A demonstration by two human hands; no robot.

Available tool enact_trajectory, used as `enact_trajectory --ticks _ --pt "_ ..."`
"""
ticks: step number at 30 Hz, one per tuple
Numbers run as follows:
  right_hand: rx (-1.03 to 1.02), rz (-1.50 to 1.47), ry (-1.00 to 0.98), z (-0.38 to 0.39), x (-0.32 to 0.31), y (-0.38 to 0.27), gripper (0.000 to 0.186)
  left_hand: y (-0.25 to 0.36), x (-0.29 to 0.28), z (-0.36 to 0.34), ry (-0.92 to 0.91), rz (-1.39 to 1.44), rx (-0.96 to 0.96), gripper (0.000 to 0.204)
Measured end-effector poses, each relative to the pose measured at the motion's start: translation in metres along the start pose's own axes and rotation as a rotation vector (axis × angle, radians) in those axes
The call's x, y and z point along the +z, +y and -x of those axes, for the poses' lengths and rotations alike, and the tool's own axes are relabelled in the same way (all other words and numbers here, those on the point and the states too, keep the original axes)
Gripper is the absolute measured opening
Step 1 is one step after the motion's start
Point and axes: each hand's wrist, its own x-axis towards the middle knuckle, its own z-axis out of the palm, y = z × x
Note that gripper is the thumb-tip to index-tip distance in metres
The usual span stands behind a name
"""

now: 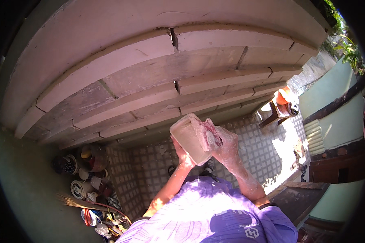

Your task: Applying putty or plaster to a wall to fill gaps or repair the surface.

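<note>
In front of my chest I hold a pale, rectangular plastic tub with rounded corners, tilted. My left hand is wrapped around its left side and underside. At the tub's right rim, my right hand is closed on a crumpled pink-red cloth, smeared with a whitish paste. White residue covers my right hand and forearm. The cloth lies against the rim; how far it reaches into the tub I cannot tell.
Ahead rises a pale wall with stepped ledges and dark gaps. Buckets and a straw broom stand at the left. A wooden stool carries an orange item at the right. Patterned tiles cover the floor.
</note>
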Motion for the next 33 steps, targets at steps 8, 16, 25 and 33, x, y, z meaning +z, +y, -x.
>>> enact_trajectory --ticks 8,16,25,33 --pt "-0.050 0.018 0.120 0.001 0.016 -0.022 0.024 0.023 0.003 0.007 -0.002 0.035 0.061 0.074" --pt "-0.035 0.092 0.017 -0.005 0.027 -0.035 0.028 0.038 0.003 0.015 0.091 -0.043 0.114 0.076" --pt "0.056 0.027 -0.107 0.001 0.047 -0.039 0.038 0.049 0.007 0.020 0.141 -0.186 0.111 0.076" --pt "0.022 0.076 -0.057 0.008 0.062 -0.033 0.034 0.061 0.008 0.027 0.242 -0.146 0.058 0.077"
